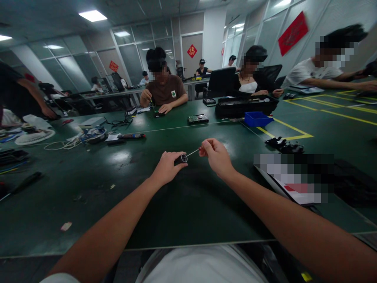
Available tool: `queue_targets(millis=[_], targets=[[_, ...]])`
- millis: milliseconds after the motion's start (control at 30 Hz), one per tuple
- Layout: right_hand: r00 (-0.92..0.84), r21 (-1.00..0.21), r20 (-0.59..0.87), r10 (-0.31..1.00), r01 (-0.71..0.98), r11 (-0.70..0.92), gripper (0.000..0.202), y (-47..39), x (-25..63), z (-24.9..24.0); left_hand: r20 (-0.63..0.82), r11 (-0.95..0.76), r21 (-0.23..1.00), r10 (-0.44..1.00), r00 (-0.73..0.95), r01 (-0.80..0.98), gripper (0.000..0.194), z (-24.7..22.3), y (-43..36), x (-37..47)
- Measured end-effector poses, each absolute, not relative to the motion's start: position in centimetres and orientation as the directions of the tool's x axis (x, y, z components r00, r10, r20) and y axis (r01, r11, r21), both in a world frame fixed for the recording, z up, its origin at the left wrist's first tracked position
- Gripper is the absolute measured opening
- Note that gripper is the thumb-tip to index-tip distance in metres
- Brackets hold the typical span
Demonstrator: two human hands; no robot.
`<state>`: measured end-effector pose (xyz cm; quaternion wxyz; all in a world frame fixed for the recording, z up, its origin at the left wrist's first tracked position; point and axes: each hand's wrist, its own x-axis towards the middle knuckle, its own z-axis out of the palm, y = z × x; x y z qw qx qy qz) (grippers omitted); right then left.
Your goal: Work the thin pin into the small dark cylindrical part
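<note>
White shirt fabric [200, 265] occupies the position nearest the camera, directly at the front edge of the green desk [206, 216]. Both forearms extend forward over the desk surface. Left grip [167, 168]: closed around a short dark cylinder [178, 160], thumb below and fingers above, with the light-rimmed end face directed toward the right grip [217, 157]. Right grip: pinched between thumb and fingertips on the reddish end of a thin rod [193, 152]. The rod slopes down to the left, its far tip at the rim of the cylinder; the depth of entry, if any, cannot be determined. The cylinder is located above the middle of the desk. Forward of the hands, a flat rectangular component [198, 118] lies on the desk, and to its right stands a blue tray [257, 119]. A cluster of black parts [284, 145] is positioned to the right, nearer the camera than the tray. To the left lie a long dark tool [132, 136] and bundled cables [94, 135]. Across the desk, a co-worker in a brown shirt [166, 92] is seated.
</note>
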<state>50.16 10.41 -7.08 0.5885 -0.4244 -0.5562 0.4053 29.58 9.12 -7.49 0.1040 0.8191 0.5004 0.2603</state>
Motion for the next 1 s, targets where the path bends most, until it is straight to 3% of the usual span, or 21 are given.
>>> queue_targets(millis=[200,433,600,733,1000], targets=[[0.01,-0.895,0.407,0.913,0.203,0.397,0.031,9.3,50.5,-5.9,0.29,-0.468,0.464,0.883,0.37,0.752,0.032,-7.2,9.0,29.6],[-0.107,-0.776,0.511,0.853,0.37,0.511,0.014,8.3,50.5,-5.6,0.287,-0.452,0.482,0.891,0.352,0.751,0.03,-7.2,8.8,29.6],[-0.065,-0.726,0.506,0.86,0.506,0.465,0.034,7.9,50.4,-5.1,0.292,-0.456,0.486,0.889,0.354,0.745,0.028,-7.2,8.6,29.8],[-0.073,-0.696,0.544,0.836,0.518,0.498,0.026,8.0,50.4,-5.3,0.302,-0.435,0.49,0.898,0.321,0.755,0.03,-7.3,8.6,29.9],[-0.087,-0.694,0.515,0.853,0.542,0.474,0.032,8.1,50.4,-5.4,0.319,-0.416,0.488,0.903,0.288,0.767,0.033,-7.5,8.9,29.6]])
